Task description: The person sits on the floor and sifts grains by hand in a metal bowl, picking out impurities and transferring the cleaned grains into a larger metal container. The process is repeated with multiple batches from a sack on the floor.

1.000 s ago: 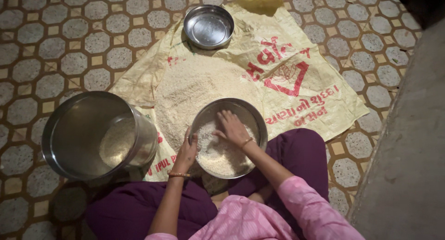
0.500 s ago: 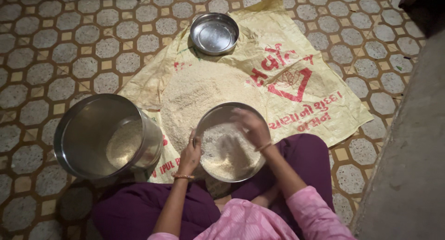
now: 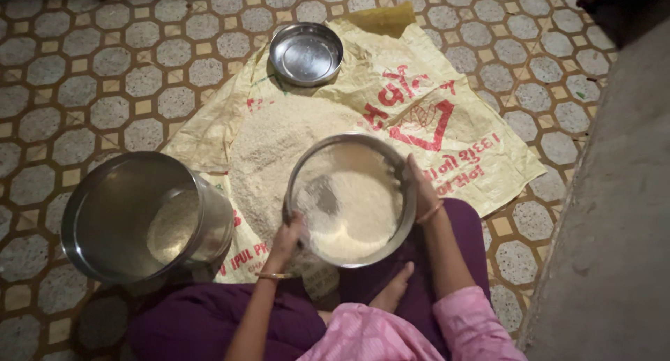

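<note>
Gripping the steel sieve bowl (image 3: pixel 349 200) w/ both hands: left hand (image 3: pixel 288 237) clamped on near-left rim, right hand (image 3: pixel 421 186) wrapped on right rim, fingers curled over edge. Bowl sits above person's lap, holds white grain (image 3: pixel 359 211), partly blurred. Purple skirt (image 3: pixel 209 319) & pink top (image 3: pixel 391 333) nearest cam. Left of bowl: big steel pot (image 3: pixel 132 214) on tiled floor (image 3: pixel 77 75), some grain inside. Beyond bowl: grain heap (image 3: pixel 272 148) on yellow sack (image 3: pixel 453 110). Farthest: empty steel plate (image 3: pixel 306 53) on sack's far edge.
</note>
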